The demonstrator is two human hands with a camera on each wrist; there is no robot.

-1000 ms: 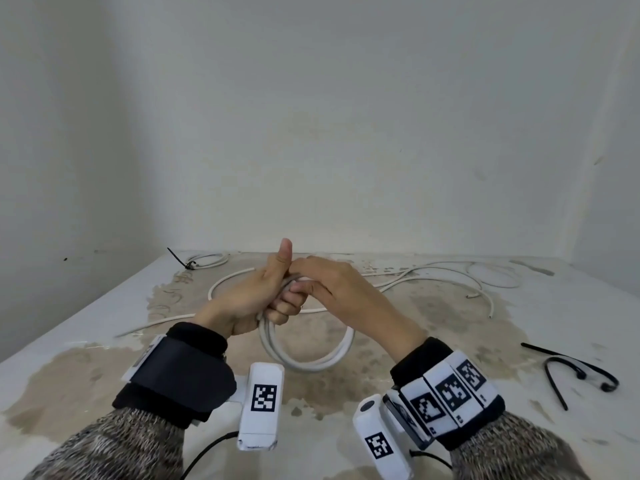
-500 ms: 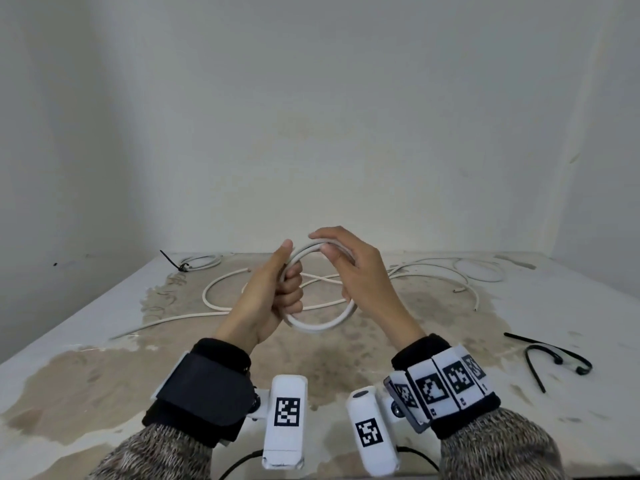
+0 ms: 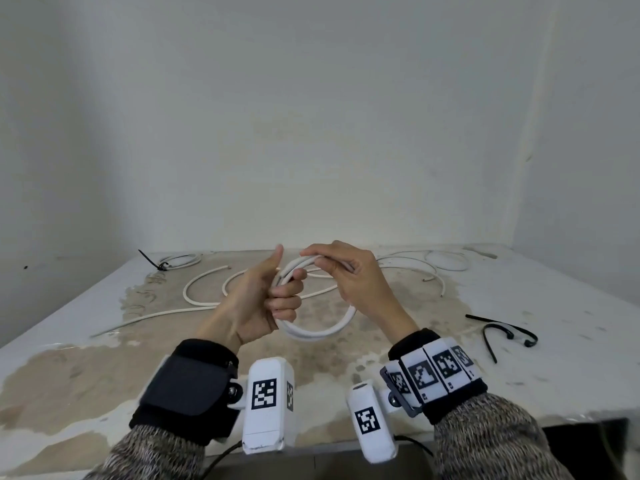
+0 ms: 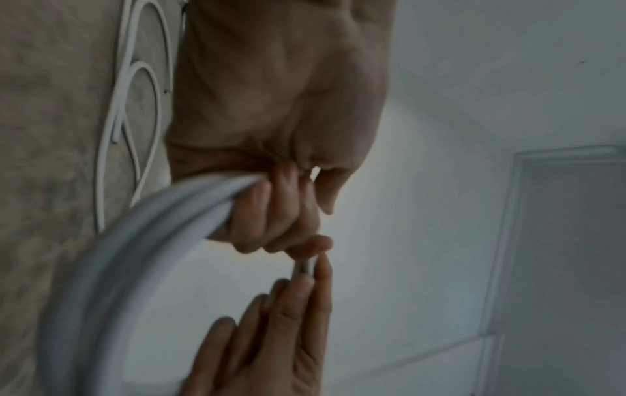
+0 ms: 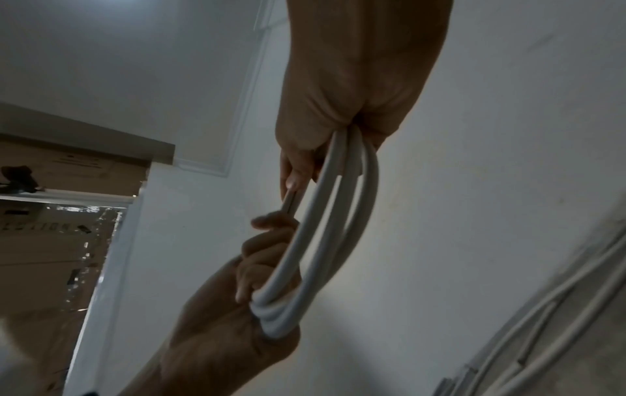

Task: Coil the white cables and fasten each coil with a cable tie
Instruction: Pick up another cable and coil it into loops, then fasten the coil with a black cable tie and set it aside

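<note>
At the centre of the head view, above the desk [image 3: 519, 358], the left hand [image 3: 256, 306] is clamped round one side of the white coil [image 3: 311, 332] while the right hand [image 3: 349, 275] pinches its top. I'd keep the turns stacked flat, tuck the loose end in, and hold that grip until a black cable tie [image 3: 498, 332], lying at right, goes on.

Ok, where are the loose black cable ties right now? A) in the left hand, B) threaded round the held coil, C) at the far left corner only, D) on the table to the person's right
D: the black cable ties lie on the table to the right, apart from both hands.
</note>
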